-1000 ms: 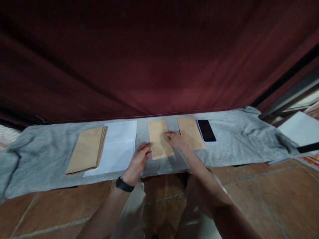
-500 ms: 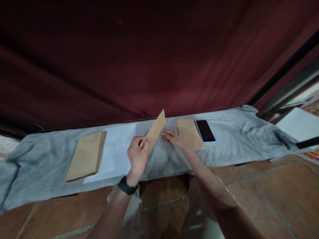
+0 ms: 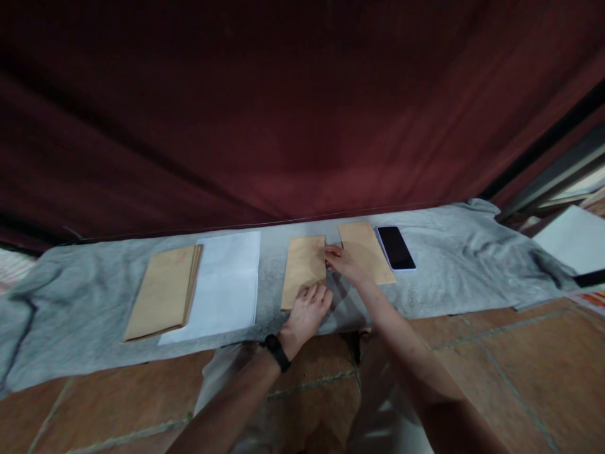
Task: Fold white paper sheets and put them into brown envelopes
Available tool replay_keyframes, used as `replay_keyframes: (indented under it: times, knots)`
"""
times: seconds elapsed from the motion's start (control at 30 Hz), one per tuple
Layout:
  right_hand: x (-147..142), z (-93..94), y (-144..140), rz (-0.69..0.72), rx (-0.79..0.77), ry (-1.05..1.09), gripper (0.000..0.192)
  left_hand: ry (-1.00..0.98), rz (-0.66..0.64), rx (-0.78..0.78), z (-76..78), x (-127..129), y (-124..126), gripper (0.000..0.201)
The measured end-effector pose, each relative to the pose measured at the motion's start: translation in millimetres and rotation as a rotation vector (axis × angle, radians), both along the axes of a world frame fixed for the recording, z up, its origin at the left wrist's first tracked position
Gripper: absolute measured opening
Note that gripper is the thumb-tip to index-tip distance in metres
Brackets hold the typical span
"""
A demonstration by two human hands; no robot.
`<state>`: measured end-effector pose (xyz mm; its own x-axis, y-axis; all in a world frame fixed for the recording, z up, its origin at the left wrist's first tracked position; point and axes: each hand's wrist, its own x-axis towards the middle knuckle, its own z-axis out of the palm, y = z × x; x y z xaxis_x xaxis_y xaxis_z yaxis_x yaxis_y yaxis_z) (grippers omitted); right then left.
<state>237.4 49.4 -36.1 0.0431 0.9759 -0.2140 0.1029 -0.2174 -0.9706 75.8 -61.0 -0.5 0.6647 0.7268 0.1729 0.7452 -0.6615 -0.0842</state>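
Observation:
A brown paper envelope (image 3: 302,265) lies flat on the grey cloth between my hands. My left hand (image 3: 307,310), with a black watch on the wrist, rests over its near right corner, fingers bent and pressed together on the paper. At the right edge of that envelope, the fingers of my right hand (image 3: 341,261) are closed in a pinch against the paper; their tips are partly hidden. Just beyond my right hand lies a second brown envelope (image 3: 366,252), partly covered by that hand and forearm.
A stack of brown envelopes (image 3: 163,290) overlaps white paper sheets (image 3: 231,277) on the left. A phone (image 3: 396,248) lies right of the second envelope. Grey cloth (image 3: 449,265) covers the narrow surface, with a dark red curtain (image 3: 302,126) behind and floor tiles (image 3: 510,366) in front.
The envelope my left hand held up at a tilt is now flat on the cloth. My left hand has moved right and down onto it, while my right hand has come to its right edge.

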Motion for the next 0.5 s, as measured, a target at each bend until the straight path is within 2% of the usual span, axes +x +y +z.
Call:
replay_keyframes:
  times: [0.17,0.23,0.3,0.37,0.4,0.5]
  knots:
    - [-7,-17.0,7,-0.024,0.092,-0.107,0.029,-0.038,-0.046,-0.059,-4.6,17,3,0.017]
    - [-10,-22.2,8,-0.037,0.130,-0.114,0.035,-0.129,-0.025,-0.118,-4.3,17,4,0.010]
    - [-13,-25.8,7,-0.038,0.180,-0.091,0.037,-0.268,0.022,-0.207,-1.4,10,9,0.018]
    - [-16,-27.4,7,-0.049,0.215,-0.037,0.035,-0.415,0.092,-0.268,3.5,-3,19,0.027]
    - [-18,-27.5,7,-0.066,0.226,-0.005,0.034,-0.476,0.137,-0.269,6.0,-12,26,0.024]
    - [-23,-26.5,8,-0.138,0.241,0.068,0.027,-0.580,0.391,-0.219,9.0,-39,54,0.023]
